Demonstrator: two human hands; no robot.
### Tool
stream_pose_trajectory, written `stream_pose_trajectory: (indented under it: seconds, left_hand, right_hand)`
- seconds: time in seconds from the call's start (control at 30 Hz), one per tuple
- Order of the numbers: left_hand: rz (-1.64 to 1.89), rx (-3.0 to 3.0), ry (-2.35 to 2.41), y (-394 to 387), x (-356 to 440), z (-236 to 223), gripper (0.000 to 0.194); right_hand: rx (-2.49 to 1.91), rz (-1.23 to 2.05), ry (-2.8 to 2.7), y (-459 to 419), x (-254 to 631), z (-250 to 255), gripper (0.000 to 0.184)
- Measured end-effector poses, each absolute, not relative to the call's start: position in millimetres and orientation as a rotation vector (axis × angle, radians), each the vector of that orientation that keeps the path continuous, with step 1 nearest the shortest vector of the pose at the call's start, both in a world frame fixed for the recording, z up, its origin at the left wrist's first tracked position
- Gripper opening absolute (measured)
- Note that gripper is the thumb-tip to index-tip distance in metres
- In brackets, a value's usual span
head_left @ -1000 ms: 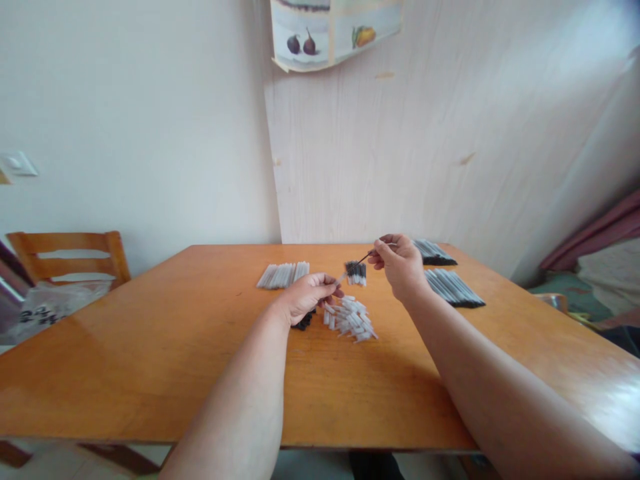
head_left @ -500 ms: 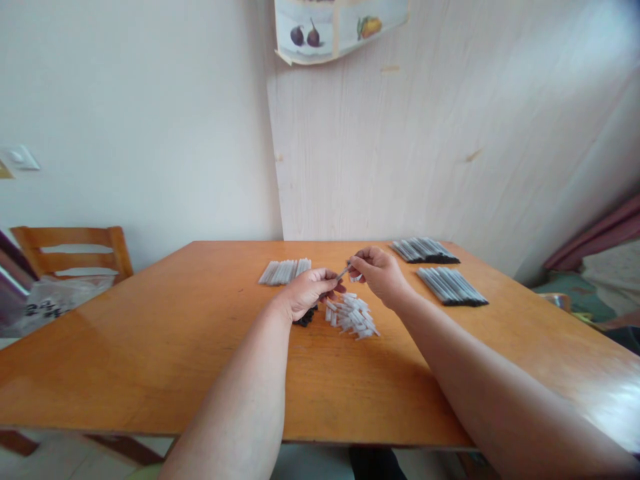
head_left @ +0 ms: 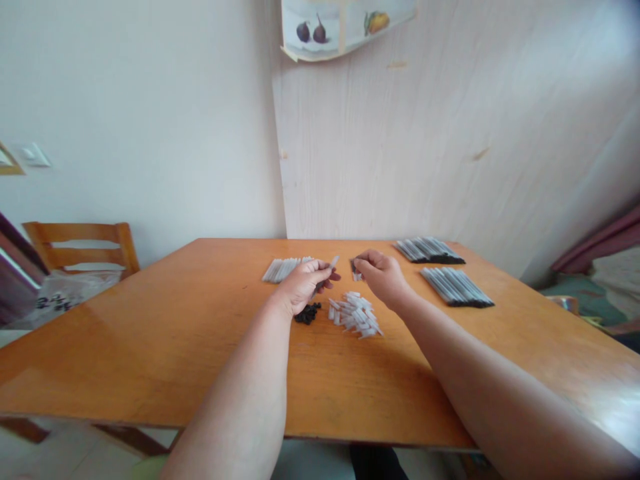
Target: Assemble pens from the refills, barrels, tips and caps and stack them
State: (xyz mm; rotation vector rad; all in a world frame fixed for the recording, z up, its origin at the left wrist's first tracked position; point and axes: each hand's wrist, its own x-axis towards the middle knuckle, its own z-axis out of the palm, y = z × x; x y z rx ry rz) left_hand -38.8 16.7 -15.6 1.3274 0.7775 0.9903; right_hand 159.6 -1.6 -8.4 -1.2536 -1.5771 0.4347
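My left hand (head_left: 313, 280) is closed around a slim, pale translucent tube (head_left: 334, 262), whose tip sticks up past the thumb. My right hand (head_left: 377, 270) is pinched just right of it, at a small dark-and-white bit (head_left: 356, 270); whether that is in the fingers or lies behind them is unclear. Below the left hand lies a heap of small black pieces (head_left: 307, 313), perhaps caps. Short white pieces (head_left: 356, 315) are piled between and below the hands. Behind the left hand is a row of pale tubes (head_left: 283, 269), partly hidden by it.
Two rows of tubes with black ends, a far row (head_left: 425, 249) and a nearer row (head_left: 456, 287), lie at the right of the wooden table (head_left: 165, 340). A wooden chair (head_left: 80, 233) with a plastic bag (head_left: 75, 293) stands at left. The wall is behind the table.
My hands met at the slim tube before; now they are apart. The right hand has let go of it, while the left keeps the tube, tilted more upright. The view has shifted slightly.
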Motion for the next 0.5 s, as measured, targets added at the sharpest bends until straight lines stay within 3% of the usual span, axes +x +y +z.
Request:
stream_pose_trajectory:
  seconds: [0.2, 0.5]
  left_hand:
    - [1.147, 1.231, 0.842, 19.7, -43.0, -12.0, 0.013]
    - [1.203, 1.199, 0.847, 18.3, -41.8, -10.1, 0.008]
  right_hand:
    - [-1.308, 0.096, -2.082, -10.3, 142.9, -18.2, 0.020]
    - [-1.360, -0.115, -2.483, -25.8, 110.6, -24.0, 0.025]
